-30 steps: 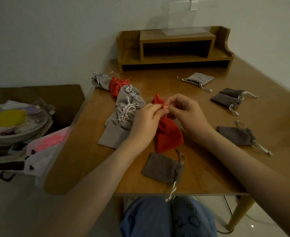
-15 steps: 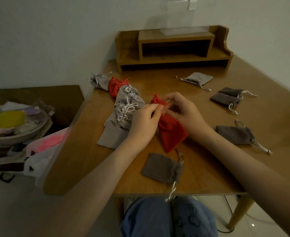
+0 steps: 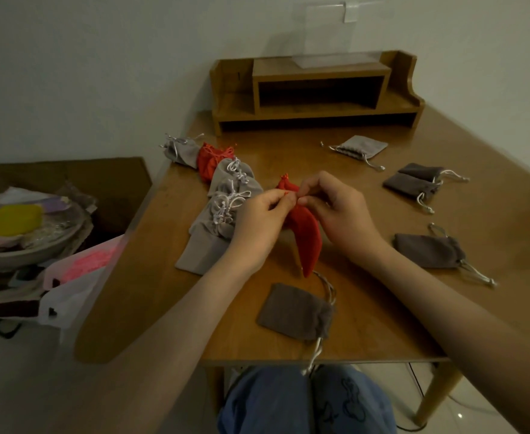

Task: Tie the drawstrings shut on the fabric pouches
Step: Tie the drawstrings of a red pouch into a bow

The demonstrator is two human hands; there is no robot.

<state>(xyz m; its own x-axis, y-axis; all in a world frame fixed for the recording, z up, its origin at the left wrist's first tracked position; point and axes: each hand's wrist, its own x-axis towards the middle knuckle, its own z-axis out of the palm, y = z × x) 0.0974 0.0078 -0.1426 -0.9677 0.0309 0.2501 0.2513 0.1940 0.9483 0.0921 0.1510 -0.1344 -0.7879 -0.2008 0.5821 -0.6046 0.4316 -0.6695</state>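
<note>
Over the middle of the desk, both hands meet at the gathered neck of a red pouch. The left hand has its fingers curled, thumb and forefinger pinching the red drawstring. The right hand pinches the same cord from the other side, its fingertips almost touching the left's. The pouch's body hangs down toward the person; I cannot tell whether its lower end touches the wood.

Just left of the hands lies a row of tied pouches with knotted white cords. A grey pouch lies near the front edge, its cord dangling over. More loose pouches lie well apart on the right, and a wooden shelf unit stands at the back.
</note>
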